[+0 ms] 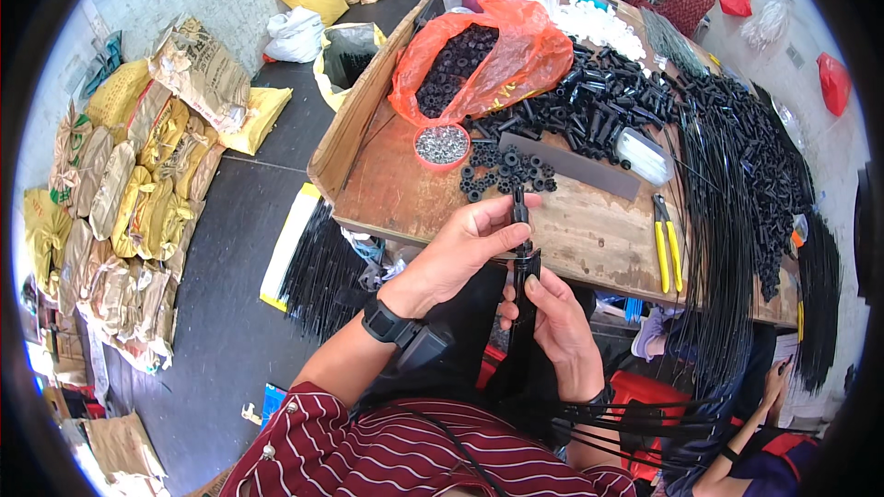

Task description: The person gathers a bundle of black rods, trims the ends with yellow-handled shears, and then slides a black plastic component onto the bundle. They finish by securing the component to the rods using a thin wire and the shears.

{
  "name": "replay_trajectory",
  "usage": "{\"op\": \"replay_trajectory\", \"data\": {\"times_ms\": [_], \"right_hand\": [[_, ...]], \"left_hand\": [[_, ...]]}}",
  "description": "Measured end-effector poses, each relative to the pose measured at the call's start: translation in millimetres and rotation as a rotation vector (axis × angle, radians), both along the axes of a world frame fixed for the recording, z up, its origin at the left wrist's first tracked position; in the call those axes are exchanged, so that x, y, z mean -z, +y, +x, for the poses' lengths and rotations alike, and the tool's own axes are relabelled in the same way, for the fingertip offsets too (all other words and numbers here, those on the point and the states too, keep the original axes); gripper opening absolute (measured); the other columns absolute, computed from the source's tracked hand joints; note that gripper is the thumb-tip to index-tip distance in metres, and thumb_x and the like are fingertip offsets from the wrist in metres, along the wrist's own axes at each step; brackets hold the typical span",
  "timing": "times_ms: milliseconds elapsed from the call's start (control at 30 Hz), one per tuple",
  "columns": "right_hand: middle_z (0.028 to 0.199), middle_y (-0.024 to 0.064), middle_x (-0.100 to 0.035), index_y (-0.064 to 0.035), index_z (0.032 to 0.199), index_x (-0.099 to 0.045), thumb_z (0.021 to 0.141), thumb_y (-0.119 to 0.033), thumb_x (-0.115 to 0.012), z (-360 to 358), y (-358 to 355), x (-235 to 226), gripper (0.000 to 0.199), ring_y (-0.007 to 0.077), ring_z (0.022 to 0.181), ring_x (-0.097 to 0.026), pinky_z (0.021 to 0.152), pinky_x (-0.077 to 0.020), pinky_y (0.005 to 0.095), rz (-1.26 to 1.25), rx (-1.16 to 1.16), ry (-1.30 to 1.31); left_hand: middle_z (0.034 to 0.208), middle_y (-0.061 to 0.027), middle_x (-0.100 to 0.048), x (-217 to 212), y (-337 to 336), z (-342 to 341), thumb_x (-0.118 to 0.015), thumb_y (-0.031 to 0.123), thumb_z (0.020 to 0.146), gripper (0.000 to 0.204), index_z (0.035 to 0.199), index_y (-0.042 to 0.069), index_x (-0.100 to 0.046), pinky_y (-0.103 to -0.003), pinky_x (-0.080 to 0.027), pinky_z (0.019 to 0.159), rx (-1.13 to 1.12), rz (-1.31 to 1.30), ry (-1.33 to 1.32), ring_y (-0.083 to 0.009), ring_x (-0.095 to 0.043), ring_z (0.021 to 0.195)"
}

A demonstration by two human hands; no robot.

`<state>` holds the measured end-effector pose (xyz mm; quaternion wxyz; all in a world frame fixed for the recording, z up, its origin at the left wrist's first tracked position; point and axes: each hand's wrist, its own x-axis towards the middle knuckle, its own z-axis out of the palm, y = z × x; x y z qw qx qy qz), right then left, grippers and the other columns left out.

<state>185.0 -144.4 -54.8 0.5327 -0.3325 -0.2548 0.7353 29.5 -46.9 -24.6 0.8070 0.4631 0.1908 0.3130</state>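
My left hand pinches the top of a thin black rod assembly held upright over the near edge of the wooden table. My right hand grips the same black rod lower down, with a bundle of black rods trailing across my lap. Just beyond my hands lie loose black ring-shaped parts. A small red bowl of silver screws stands to their left.
An orange plastic bag of black parts sits at the back of the table, beside a pile of black tubes. Yellow-handled pliers lie at right near long black rods. Sacks line the floor at left. Other people sit at the far end.
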Motion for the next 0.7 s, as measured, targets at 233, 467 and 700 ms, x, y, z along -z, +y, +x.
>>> {"op": "replay_trajectory", "data": {"times_ms": [233,467,700], "right_hand": [[0.089,0.0064,-0.06,-0.0023,0.119,-0.053,0.096,-0.019,-0.053,2,-1,1,0.028,0.014,0.075,-0.058,0.068,-0.0526,0.0311,0.004,-0.022,0.064],[0.09,0.0073,-0.059,-0.0016,0.123,-0.052,0.096,-0.02,-0.053,5,-1,5,0.032,0.0149,0.076,-0.057,0.068,-0.0518,0.0319,0.01,-0.035,0.106],[0.089,0.0068,-0.059,-0.0025,0.122,-0.052,0.096,-0.02,-0.054,7,-2,6,0.032,0.0149,0.075,-0.057,0.067,-0.0517,0.0315,0.014,-0.024,0.111]], "left_hand": [[0.101,-0.0027,-0.058,-3,-2,0,-0.053,0.013,0.096,0.043,0.137,0.002,-0.042,-0.024,-0.05,0.076,-0.01,0.003,-0.03,-0.0083,-0.06,0.088],[0.101,-0.0014,-0.056,7,0,3,-0.054,0.012,0.095,0.044,0.136,0.001,-0.042,-0.024,-0.046,0.084,0.016,0.053,-0.032,-0.0082,-0.055,0.097],[0.104,-0.0025,-0.056,3,-2,5,-0.055,0.011,0.094,0.042,0.133,0.0,-0.044,-0.025,-0.045,0.088,0.008,0.132,0.007,-0.0094,-0.054,0.099]]}}
